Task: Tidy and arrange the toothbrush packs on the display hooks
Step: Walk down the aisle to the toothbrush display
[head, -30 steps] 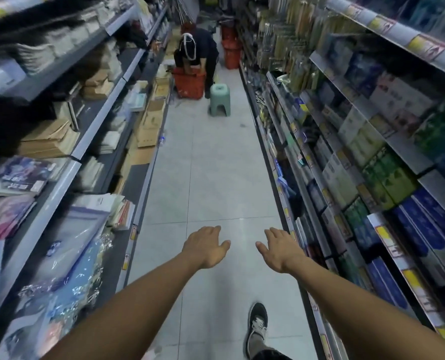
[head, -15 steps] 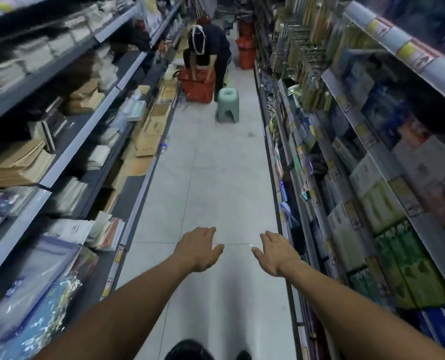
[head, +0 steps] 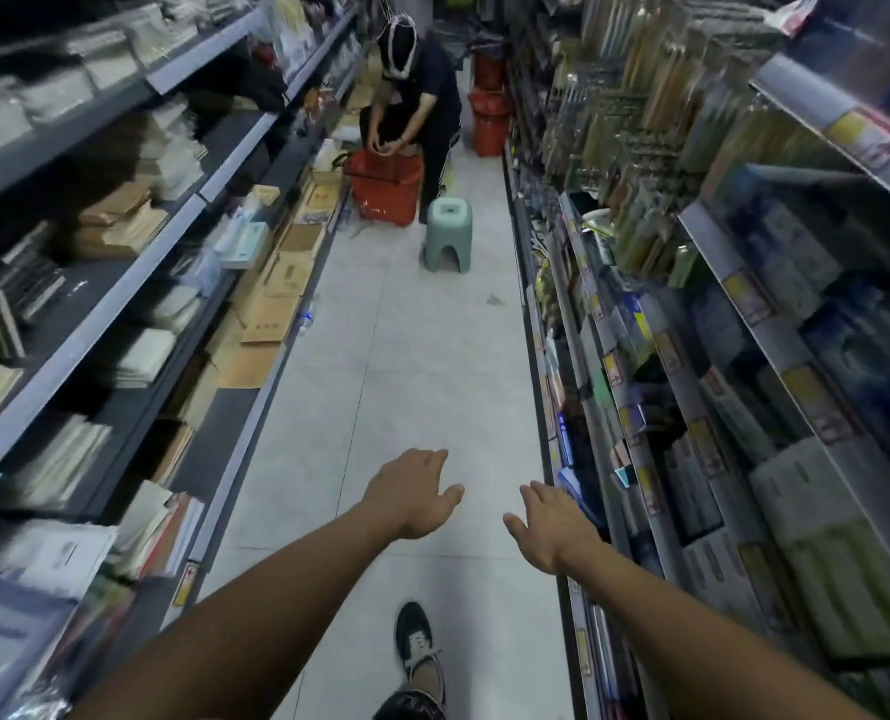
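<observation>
Narrow shop aisle, pale tiled floor (head: pixel 422 366) between shelves (head: pixel 120 304) of stationery on the left and boxed goods on the right; hanging toothbrush packs (head: pixel 640 122) up on the right, well ahead of both hands. Left hand (head: pixel 411 493) and right hand (head: pixel 549 530) stretched forward over the floor, fingers loosely spread, holding nothing, touching nothing. Farther down: 1 crouching person (head: pixel 422 96) over a red basket (head: pixel 385 187), green stool (head: pixel 448 233) just beside it.

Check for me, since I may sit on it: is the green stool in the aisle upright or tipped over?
Upright: the green stool stands on its legs on the floor, seat facing up.
</observation>
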The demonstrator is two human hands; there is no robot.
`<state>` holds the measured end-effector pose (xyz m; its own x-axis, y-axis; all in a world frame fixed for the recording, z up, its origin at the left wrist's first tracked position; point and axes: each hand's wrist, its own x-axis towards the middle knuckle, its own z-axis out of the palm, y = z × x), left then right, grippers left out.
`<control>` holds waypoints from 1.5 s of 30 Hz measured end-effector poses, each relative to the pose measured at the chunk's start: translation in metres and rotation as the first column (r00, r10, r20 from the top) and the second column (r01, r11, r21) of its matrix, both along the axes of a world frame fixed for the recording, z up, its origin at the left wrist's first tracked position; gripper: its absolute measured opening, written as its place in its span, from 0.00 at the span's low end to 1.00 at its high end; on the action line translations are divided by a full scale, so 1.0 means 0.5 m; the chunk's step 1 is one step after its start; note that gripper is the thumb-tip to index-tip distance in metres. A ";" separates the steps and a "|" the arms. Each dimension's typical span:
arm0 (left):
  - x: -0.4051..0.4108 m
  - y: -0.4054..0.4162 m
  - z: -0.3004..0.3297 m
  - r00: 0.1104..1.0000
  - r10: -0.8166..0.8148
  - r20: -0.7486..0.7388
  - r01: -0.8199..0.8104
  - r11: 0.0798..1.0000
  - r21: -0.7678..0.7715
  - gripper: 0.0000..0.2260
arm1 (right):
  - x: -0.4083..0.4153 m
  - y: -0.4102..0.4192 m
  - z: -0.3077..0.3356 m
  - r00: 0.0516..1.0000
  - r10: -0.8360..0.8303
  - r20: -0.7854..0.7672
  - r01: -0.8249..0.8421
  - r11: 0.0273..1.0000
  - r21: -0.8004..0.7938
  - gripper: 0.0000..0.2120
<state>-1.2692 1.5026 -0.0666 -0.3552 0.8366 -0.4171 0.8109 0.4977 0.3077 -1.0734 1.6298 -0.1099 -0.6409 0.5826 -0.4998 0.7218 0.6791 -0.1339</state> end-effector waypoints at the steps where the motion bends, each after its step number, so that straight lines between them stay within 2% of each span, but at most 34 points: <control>1: -0.023 0.026 0.003 1.000 0.003 0.015 -0.003 1.000 0.012 0.34 | -0.021 0.024 0.001 1.000 -0.007 0.011 0.007 1.000 0.000 0.31; 11: -0.287 0.284 0.026 0.999 -0.028 0.015 0.028 0.998 0.057 0.33 | -0.284 0.299 0.037 0.997 -0.079 -0.020 0.080 0.996 0.045 0.32; 21: -0.449 0.505 0.006 0.999 -0.045 0.007 0.045 0.999 0.027 0.33 | -0.428 0.506 0.024 0.996 -0.083 -0.009 0.084 0.996 0.040 0.34; 29: -0.563 0.733 -0.009 1.000 -0.025 -0.018 0.025 1.000 -0.018 0.34 | -0.541 0.770 0.002 1.000 -0.018 -0.013 0.019 0.999 0.045 0.32; 38: -0.684 1.005 0.029 0.994 0.098 -0.056 -0.099 0.995 -0.014 0.34 | -0.683 1.105 0.055 0.997 0.071 -0.021 -0.070 0.996 0.059 0.30; 45: -0.776 1.124 0.035 0.985 0.162 -0.065 -0.164 0.986 -0.013 0.34 | -0.793 1.243 0.062 0.989 0.149 -0.021 -0.148 0.988 0.054 0.30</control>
<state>-1.6571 2.0645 -0.0491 -0.5123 0.7576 -0.4044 0.7359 0.6300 0.2480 -1.4701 2.2514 -0.0790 -0.7338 0.5049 -0.4545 0.6094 0.7849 -0.1120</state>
